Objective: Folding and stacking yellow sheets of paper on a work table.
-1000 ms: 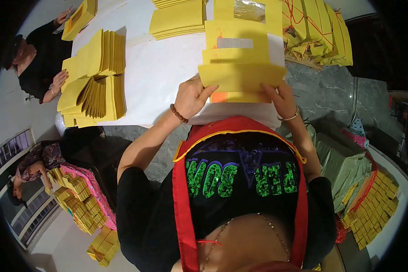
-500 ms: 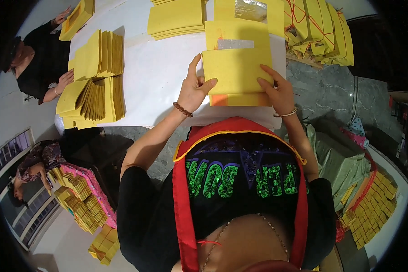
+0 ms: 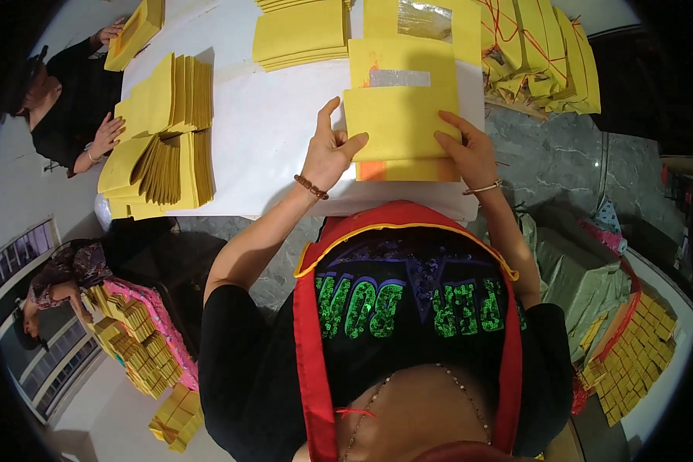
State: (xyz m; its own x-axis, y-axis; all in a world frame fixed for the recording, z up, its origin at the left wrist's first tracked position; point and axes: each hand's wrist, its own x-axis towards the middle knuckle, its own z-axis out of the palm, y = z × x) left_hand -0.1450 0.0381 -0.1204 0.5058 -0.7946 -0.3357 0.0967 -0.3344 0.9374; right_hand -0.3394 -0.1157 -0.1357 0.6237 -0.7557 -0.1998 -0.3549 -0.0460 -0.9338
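Note:
A folded piece of yellow paper [image 3: 400, 123] lies at the near edge of the white table, over other yellow sheets. My left hand [image 3: 333, 150] holds its left edge, thumb on top and index finger pointing away from me. On the right edge, my right hand [image 3: 467, 152] grips it with thumb and index finger; the other fingers are mostly hidden. Just beyond the fold, a yellow sheet [image 3: 400, 55] shows a silver foil strip [image 3: 400, 78] and an orange smear. An orange patch [image 3: 372, 171] shows below the folded paper.
Folded yellow paper stacks [image 3: 173, 92] stand on the white table [image 3: 246, 146] at the left, with another stack [image 3: 300, 35] at the back. Red-tied yellow bundles [image 3: 539, 54] sit at the back right. One co-worker [image 3: 73, 108] is at far left, another [image 3: 69, 277] lower left beside yellow bundles.
My right hand has shifted very slightly to the left, still on the paper's edge. At the far left, the co-worker's head and near hand have moved a little.

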